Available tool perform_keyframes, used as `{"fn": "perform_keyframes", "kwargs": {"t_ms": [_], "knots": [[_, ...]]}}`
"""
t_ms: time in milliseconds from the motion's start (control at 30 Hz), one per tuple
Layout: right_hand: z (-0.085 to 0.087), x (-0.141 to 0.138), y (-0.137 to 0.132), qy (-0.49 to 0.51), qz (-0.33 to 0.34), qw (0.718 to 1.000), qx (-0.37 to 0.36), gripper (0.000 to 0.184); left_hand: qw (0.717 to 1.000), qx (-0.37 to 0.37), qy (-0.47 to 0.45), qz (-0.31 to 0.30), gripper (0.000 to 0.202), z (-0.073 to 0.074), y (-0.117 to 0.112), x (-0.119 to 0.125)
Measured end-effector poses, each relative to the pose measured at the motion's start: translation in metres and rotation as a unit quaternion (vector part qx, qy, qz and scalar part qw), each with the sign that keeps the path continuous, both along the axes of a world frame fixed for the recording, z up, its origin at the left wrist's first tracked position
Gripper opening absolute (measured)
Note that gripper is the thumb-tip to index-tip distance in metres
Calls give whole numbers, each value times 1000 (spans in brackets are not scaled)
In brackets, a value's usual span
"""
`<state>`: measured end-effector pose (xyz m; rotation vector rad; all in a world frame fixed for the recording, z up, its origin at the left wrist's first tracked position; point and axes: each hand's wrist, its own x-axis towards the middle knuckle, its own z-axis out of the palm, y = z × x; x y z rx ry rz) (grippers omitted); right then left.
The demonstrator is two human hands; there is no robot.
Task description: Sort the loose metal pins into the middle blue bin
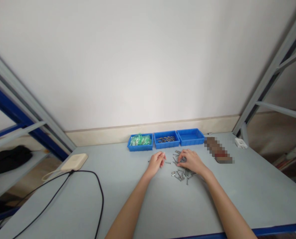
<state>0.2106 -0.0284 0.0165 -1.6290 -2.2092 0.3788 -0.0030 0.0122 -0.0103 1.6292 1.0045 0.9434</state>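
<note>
On a pale grey table (148, 202), my left hand (155, 163) rests with its fingers curled together, and I see nothing clearly held in them. Two loose metal screws or nails (168, 162) lie just right of it. My right hand (191, 161) sits over the upper edge of a loose pile of metal screws or nails (181, 175), its curled fingers touching the pile and hiding part of it. Behind the hands stand several blue plastic trays, with green bagged parts (140, 140) in the left tray (134, 148) and metal screws (165, 139) in the middle tray (166, 145).
The right blue tray (190, 137) shows no contents. A pixelated object (218, 151) lies to its right, and a small white part (241, 143) sits in the far corner. A cream device (75, 162) with black cable (101, 199) lies at the left. Grey-blue shelf uprights (274, 73) flank the table.
</note>
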Motion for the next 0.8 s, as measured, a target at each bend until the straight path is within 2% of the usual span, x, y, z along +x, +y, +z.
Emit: {"fn": "perform_keyframes", "kwargs": {"t_ms": [200,333,600,800], "knots": [[5,-13,-7,-7,25,1000,-3,6,1000,-2,10,-2,45,7,-4,-1],[6,-24,-9,-12,32,999,26,6,1000,6,24,0,45,8,-5,-1],[2,-32,-8,-70,53,992,86,11,998,27,55,3,41,9,-7,-2],[5,-36,-9,-18,45,992,113,21,997,34,66,-5,36,13,-11,-2]]}}
